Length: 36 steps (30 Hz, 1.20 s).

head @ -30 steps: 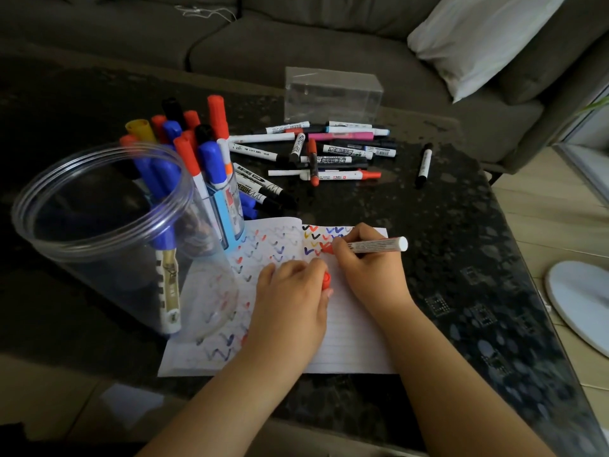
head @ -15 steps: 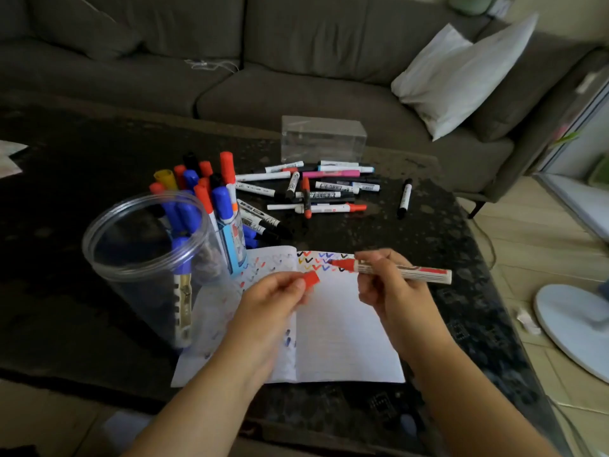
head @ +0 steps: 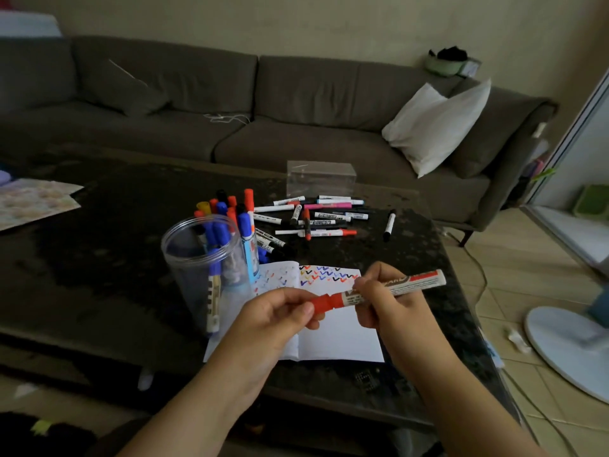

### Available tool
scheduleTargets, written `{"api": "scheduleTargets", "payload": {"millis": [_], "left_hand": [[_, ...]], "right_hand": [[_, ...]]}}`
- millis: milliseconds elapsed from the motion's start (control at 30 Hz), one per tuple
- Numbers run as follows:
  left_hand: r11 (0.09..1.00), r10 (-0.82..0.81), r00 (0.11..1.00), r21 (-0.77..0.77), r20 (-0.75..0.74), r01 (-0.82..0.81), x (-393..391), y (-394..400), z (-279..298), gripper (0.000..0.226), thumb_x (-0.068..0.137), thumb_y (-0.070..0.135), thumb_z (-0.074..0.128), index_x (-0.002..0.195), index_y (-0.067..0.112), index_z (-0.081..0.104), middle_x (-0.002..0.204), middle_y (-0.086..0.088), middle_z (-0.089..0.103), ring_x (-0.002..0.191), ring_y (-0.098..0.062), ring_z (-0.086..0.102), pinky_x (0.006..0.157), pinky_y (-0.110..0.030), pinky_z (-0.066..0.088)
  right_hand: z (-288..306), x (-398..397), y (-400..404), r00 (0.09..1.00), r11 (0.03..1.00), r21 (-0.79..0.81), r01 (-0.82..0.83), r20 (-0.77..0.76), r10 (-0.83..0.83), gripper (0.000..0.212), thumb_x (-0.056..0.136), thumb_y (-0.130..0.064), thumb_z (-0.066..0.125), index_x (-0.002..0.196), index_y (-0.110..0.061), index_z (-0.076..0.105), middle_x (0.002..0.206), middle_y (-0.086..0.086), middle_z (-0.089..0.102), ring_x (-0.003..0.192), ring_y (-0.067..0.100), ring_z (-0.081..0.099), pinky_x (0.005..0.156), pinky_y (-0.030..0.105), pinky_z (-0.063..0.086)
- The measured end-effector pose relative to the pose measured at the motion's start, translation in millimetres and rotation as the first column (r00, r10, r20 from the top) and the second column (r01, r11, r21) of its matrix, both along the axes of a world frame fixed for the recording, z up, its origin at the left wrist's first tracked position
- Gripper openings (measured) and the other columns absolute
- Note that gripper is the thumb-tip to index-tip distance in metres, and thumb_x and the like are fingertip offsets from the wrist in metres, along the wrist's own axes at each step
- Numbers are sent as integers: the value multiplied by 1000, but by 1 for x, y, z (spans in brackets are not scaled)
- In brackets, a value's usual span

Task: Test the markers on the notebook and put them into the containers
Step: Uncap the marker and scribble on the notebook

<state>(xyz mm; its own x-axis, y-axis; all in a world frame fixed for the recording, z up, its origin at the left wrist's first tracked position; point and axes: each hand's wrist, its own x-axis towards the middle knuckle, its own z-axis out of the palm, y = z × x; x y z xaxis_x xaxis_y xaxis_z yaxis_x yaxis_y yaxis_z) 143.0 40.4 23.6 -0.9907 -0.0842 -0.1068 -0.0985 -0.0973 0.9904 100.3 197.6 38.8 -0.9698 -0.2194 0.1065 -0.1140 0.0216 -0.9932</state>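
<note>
**Cap meets marker over the notebook**

Your right hand point(head: 385, 301) grips one red marker point(head: 395, 285) by its barrel; your left hand point(head: 280, 315) pinches its red cap point(head: 324, 302) at the tip end. Both hover above the open notebook point(head: 342, 341) on the surface point(head: 99, 258). Two clear containers: a jar point(head: 197, 255) at 9 o'clock, a box point(head: 321, 178) at 12. The loose pile point(head: 316, 216) between them overlaps too much to count; one black marker point(head: 389, 225) lies apart.
</note>
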Motion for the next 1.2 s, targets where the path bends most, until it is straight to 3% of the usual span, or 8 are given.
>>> {"api": "scheduleTargets", "payload": {"millis": [233,500,667,733,833,933,1067,1200], "left_hand": [[922,-170,984,-360,-45,142,27,-7,15,22,97,26,44,90,22,63,61,9,60,64,-8,60,72,-19,52],[906,-162,973,-415,-164,80,36,-8,23,25,97,24,43,78,20,58,61,-2,42,55,-15,41,58,-34,36],[796,-130,977,-605,-170,1,35,-20,29,23,95,32,47,80,24,63,56,7,49,54,-8,46,59,-30,41],[718,-50,984,-691,-168,-82,32,-29,32,22,93,35,51,82,22,64,60,5,53,55,-6,48,53,-21,39],[586,49,983,-792,-175,-171,31,-46,29,24,90,37,54,83,16,64,65,0,56,57,-8,49,49,-18,32],[537,50,988,-830,-148,-151,36,-59,22,22,90,35,57,83,15,62,68,-1,58,59,-10,51,49,-18,33],[545,34,986,-824,-161,-153,39,-69,18,20,89,34,59,84,16,64,69,0,59,61,-11,54,51,-19,35],[541,44,978,-818,-203,-194,44,-83,20,12,90,32,57,85,21,59,73,9,57,65,-3,55,52,-10,34]], "right_hand": [[22,30,-8,997,998,26,-52,-61,53,29,86,-32,57,68,-9,52,47,-3,44,44,9,37,45,17,34],[14,42,-39,995,958,-271,95,23,-92,36,95,-7,44,61,-13,35,50,3,31,40,10,27,40,22,27],[16,38,-35,969,988,-154,-31,238,67,34,97,-30,48,69,-10,52,52,4,47,45,10,36,45,20,34],[14,38,-33,947,996,50,-72,317,52,34,94,-40,51,84,-9,60,56,1,58,47,7,44,50,19,41],[8,35,-27,992,865,486,125,-42,-119,19,87,-36,64,86,-17,61,56,-5,57,43,1,47,46,10,36],[15,34,-36,887,752,628,201,-443,132,20,86,-24,67,105,-28,63,71,-13,51,62,0,50,60,8,40],[5,24,-76,775,608,788,95,-442,452,34,87,-29,66,121,-23,62,101,-5,53,92,12,55,80,26,47],[-1,16,-99,714,635,772,46,-469,520,22,88,-25,64,106,-13,69,86,-1,54,78,12,50,67,19,34]]}}
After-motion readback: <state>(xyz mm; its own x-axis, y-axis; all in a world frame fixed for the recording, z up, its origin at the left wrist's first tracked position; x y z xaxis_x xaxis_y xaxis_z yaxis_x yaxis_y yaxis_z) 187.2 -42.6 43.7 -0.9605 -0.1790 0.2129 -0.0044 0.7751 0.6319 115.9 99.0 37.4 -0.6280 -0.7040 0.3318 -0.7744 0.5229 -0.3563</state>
